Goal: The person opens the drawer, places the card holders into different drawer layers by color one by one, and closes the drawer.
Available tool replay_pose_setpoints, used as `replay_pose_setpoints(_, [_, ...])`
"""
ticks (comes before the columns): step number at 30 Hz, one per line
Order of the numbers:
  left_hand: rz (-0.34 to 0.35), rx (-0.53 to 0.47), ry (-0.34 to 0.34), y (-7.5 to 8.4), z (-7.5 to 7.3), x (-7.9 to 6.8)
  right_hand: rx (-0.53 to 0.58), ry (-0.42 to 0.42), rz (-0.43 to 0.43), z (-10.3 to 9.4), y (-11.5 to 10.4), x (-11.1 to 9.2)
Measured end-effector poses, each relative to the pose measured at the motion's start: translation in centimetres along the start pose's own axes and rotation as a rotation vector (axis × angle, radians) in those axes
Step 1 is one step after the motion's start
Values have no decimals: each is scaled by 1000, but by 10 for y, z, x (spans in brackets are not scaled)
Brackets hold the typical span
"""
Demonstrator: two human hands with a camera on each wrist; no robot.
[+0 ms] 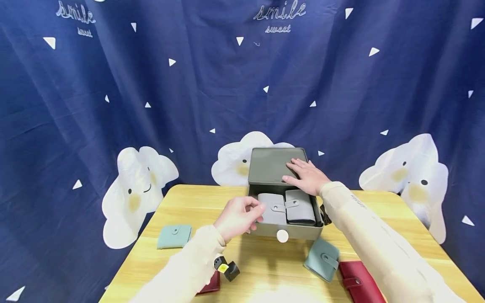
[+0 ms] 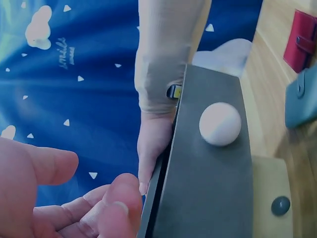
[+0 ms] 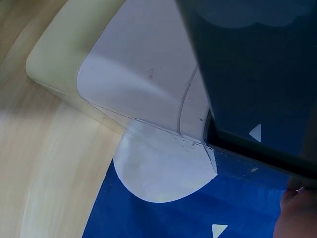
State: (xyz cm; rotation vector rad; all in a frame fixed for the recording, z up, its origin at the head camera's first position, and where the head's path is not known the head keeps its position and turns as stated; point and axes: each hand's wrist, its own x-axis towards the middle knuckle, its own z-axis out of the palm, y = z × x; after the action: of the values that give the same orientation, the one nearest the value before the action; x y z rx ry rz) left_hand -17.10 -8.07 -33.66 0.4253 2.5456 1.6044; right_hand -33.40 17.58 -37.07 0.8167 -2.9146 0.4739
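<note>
A dark grey-green drawer box (image 1: pixel 270 166) stands at the table's back, its drawer (image 1: pixel 261 229) pulled out toward me. Two light grey snap-strap wallets, the left one (image 1: pixel 270 213) and the right one (image 1: pixel 301 212), lie side by side inside. On the drawer's front is a round white knob (image 1: pixel 282 236), also large in the left wrist view. My left hand (image 1: pixel 238 216) hovers by the drawer's left front corner, thumb and fingers apart around nothing. With fingers spread, my right hand (image 1: pixel 308 176) rests on the box's top at the right; little of it shows in the right wrist view.
A teal wallet (image 1: pixel 174 236) lies on the table (image 1: pixel 265 269) at left, another teal wallet (image 1: pixel 323 260) in front of the drawer. One red wallet (image 1: pixel 360 280) is partly under my right forearm, a second red item (image 1: pixel 213 285) beside my left sleeve. A blue curtain (image 1: pixel 212 84) hangs behind.
</note>
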Motion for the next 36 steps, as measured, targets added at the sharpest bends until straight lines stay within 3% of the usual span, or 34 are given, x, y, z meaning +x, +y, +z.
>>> replay_pose_setpoints(7, [-19,-158,-26,-9,12,-10,1,14,-8,2,3,1])
replay_pose_setpoints(20, [-24,-237,-82,-19,29,-25,4,6,3,4,5,3])
replay_pose_setpoints(27, [-71,-260,-120,-33,46,-30,-3,12,0,3,5,2])
replay_pose_setpoints(36, [-152,-371,-133,-53,68,-27,-1,-15,14,-1,2,-1])
